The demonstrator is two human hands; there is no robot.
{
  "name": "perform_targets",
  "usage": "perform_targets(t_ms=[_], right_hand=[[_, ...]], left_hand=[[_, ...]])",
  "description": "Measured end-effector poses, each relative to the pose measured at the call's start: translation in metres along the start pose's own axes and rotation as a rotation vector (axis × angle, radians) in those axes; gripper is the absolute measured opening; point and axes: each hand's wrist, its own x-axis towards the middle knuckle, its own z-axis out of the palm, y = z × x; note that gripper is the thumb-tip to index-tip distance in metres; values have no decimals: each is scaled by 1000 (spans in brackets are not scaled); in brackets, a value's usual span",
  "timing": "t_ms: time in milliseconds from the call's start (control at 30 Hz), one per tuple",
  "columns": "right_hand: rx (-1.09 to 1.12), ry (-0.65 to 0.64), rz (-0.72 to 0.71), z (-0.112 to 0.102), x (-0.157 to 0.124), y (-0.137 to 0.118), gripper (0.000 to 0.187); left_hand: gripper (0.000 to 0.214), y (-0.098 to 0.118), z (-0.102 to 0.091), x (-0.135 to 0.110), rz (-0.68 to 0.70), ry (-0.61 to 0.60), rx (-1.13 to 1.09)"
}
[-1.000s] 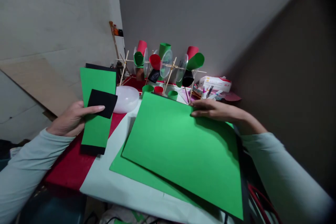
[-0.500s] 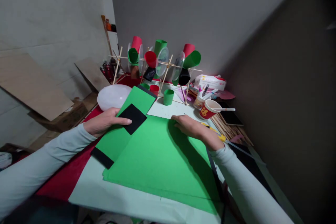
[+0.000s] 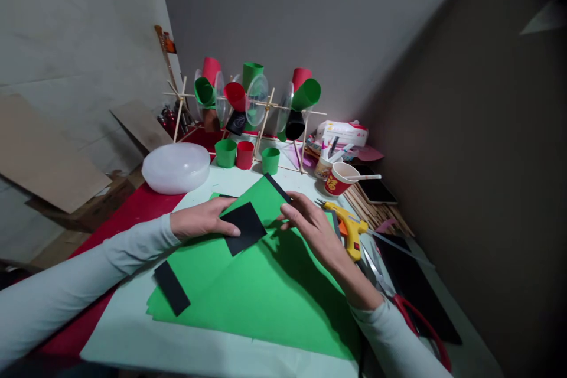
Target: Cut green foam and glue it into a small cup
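Observation:
My left hand [image 3: 201,221] grips a green paper strip [image 3: 199,263] with its thumb over a black paper square [image 3: 243,227]. The square lies turned like a diamond on the strip. Black bands cross both ends of the strip: the lower-left band [image 3: 172,288] and the upper-right band [image 3: 278,187]. My right hand [image 3: 310,227] is by the upper-right end, thumb and fingers curved and apart; whether a fingertip touches the strip's edge is unclear. Beneath both hands spreads a large green sheet [image 3: 257,313].
At right lie a yellow glue gun [image 3: 348,227], red-handled scissors [image 3: 398,301] and a red paper cup [image 3: 341,180]. Small paper cups, including a red one [image 3: 245,155], stand behind, before a stick frame [image 3: 266,112] with paper-cup wheels. A white balloon-like object [image 3: 176,167] sits left.
The strip has moved right and toward me, over the large green sheet, with my left hand on it. My right hand has left the sheet's far edge and come beside the strip's end.

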Motion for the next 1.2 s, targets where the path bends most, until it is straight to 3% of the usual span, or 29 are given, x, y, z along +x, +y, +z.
perform_targets(t_ms=[133,333,533,700,1000,1200], right_hand=[[105,74,43,10,5,18,34],[28,154,48,3,1,23,22],[-160,121,51,-4,-3,16,34],[-320,192,50,-9,1,20,41],[-412,391,61,-27,3,28,37],[-371,626,26,-48,-2,24,30]], left_hand=[[57,0,5,7,-4,-49,70],[57,-16,-4,16,-52,59,172],[34,-16,-7,17,19,36,238],[28,-6,-14,23,95,56,347],[26,21,-53,78,158,116,670],[28,21,-57,103,119,55,846]])
